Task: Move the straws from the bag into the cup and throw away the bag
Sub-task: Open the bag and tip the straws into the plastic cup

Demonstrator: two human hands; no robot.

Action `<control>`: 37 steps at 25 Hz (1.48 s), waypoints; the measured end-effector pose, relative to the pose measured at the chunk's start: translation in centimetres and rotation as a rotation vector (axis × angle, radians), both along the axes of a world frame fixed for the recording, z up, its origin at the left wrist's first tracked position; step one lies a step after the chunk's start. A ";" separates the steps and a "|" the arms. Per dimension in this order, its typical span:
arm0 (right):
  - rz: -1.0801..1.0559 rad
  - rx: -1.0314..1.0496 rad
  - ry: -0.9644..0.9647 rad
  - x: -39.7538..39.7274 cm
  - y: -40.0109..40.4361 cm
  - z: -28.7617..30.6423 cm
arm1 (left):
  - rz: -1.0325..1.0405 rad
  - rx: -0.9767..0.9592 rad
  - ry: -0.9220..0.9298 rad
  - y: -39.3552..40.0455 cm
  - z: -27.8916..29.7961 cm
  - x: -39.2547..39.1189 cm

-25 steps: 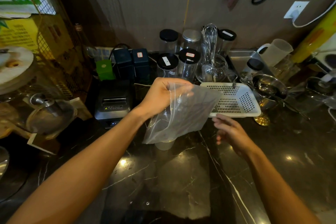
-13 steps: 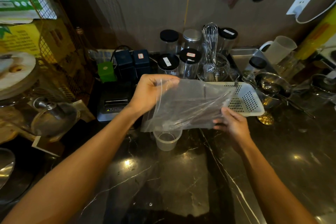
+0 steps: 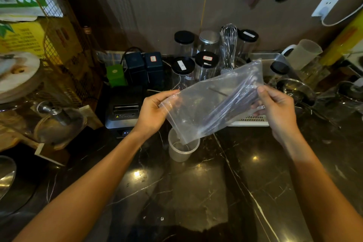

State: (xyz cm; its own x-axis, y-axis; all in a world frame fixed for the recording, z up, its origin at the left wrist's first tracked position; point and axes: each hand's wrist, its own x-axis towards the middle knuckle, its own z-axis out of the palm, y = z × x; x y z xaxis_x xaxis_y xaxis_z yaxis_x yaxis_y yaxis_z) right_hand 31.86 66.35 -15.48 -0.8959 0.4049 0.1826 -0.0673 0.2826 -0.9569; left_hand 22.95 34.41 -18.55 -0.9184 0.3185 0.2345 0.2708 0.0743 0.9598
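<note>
Over cup (image 3: 181,148) | bag (image 3: 212,104) tilted steeper | right hand (image 3: 275,110) raised

I see a dark marble counter (image 3: 196,192) with pale veins. On it stand a clear cup (image 3: 181,150), a receipt printer (image 3: 122,110), a white slotted tray (image 3: 249,122), lidded jars (image 3: 206,65) and a metal bowl (image 3: 294,90) at the back.

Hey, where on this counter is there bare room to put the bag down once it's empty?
Bare dark marble lies in front of the cup, between the two forearms, and to its right, in front of the white basket. The back is crowded: jars, whisk, receipt printer, metal bowls.
</note>
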 end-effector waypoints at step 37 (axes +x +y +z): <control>0.233 0.415 0.041 -3.7 -7.3 7.2 | 0.211 0.079 -0.210 -4.9 -6.9 5.6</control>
State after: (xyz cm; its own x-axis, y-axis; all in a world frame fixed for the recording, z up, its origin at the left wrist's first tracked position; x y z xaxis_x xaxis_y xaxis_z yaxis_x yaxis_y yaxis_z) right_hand 28.16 59.08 -8.29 -0.9429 0.0795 0.3235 -0.2095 0.6134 -0.7615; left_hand 28.52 29.52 -25.48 -0.9934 0.1037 0.0489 0.0524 0.0312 0.9981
